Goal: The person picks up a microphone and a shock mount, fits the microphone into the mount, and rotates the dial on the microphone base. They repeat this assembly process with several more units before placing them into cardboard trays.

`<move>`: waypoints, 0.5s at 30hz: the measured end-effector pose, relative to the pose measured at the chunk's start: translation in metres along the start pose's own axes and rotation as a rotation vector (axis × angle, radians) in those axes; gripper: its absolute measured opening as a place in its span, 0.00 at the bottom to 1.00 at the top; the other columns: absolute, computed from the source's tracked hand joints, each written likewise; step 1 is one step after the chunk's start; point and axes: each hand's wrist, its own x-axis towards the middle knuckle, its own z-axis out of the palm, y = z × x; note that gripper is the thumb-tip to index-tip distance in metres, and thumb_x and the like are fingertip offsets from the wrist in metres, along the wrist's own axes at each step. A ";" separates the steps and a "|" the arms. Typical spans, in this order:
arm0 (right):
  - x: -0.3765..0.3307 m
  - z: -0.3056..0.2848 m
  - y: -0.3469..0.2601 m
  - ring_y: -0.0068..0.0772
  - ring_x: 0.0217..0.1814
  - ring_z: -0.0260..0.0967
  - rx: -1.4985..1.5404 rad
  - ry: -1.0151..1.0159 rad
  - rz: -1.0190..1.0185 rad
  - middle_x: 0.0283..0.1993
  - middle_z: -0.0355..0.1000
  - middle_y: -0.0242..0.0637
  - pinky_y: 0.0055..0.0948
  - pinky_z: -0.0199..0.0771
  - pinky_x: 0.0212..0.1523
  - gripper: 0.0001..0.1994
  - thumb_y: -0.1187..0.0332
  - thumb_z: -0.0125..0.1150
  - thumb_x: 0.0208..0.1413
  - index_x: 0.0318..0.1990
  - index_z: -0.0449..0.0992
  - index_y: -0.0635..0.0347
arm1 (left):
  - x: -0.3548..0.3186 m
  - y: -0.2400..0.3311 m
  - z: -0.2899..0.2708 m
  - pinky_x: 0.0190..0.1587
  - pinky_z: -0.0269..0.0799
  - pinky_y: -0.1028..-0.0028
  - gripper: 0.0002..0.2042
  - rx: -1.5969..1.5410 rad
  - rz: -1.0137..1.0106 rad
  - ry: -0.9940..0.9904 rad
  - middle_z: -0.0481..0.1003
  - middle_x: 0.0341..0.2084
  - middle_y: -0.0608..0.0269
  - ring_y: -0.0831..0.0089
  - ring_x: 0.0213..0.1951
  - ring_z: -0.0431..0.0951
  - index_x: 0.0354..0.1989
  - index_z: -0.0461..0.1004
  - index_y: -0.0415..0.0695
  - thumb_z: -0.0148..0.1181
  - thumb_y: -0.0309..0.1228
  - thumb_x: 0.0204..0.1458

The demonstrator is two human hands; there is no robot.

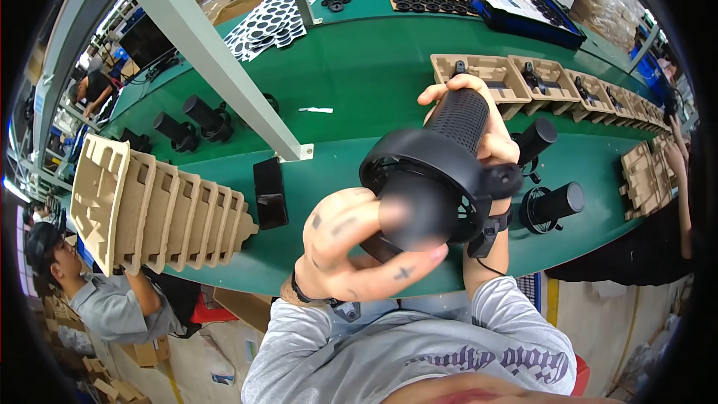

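Observation:
A black microphone (458,121) with a mesh body is held up over the bench, tilted with its mesh end away from me. A round black shock mount (407,151) surrounds its lower part. My right hand (495,131) wraps round the mesh body from the right. My left hand (348,247) closes its thumb and fingers about the smooth rounded near end, which looks partly blurred. To the right, another black microphone (553,206) lies tilted in its mount, and one more black microphone (537,141) stands behind it, partly hidden by my right hand and the mount.
A black phone (270,193) lies left of my hands beside a nested stack of brown pulp trays (161,213). A grey metal post (217,60) rises from the green bench (351,93). More pulp trays (479,82) line the right side. Co-workers are at the left, right and far side.

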 end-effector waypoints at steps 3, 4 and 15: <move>0.001 0.002 -0.002 0.36 0.47 0.69 -0.032 0.006 0.001 0.51 0.67 0.56 0.31 0.71 0.51 0.37 0.68 0.52 0.24 0.54 0.63 0.67 | -0.003 0.001 0.002 0.27 0.69 0.73 0.23 0.099 0.102 -0.005 0.69 0.45 0.69 0.62 0.41 0.70 0.40 0.77 0.73 0.68 0.27 0.35; 0.002 0.002 0.000 0.35 0.46 0.69 -0.041 0.020 -0.022 0.52 0.67 0.56 0.29 0.71 0.50 0.37 0.68 0.51 0.25 0.54 0.63 0.67 | -0.001 0.003 -0.008 0.28 0.67 0.72 0.21 0.121 0.095 -0.150 0.70 0.47 0.76 0.60 0.46 0.68 0.40 0.75 0.75 0.65 0.30 0.38; 0.007 -0.007 0.007 0.39 0.47 0.71 -0.028 0.010 -0.022 0.53 0.67 0.55 0.32 0.74 0.49 0.37 0.72 0.49 0.27 0.56 0.62 0.67 | -0.007 0.007 -0.008 0.32 0.66 0.65 0.17 0.226 0.150 -0.276 0.72 0.43 0.86 0.55 0.45 0.69 0.32 0.73 0.68 0.65 0.33 0.31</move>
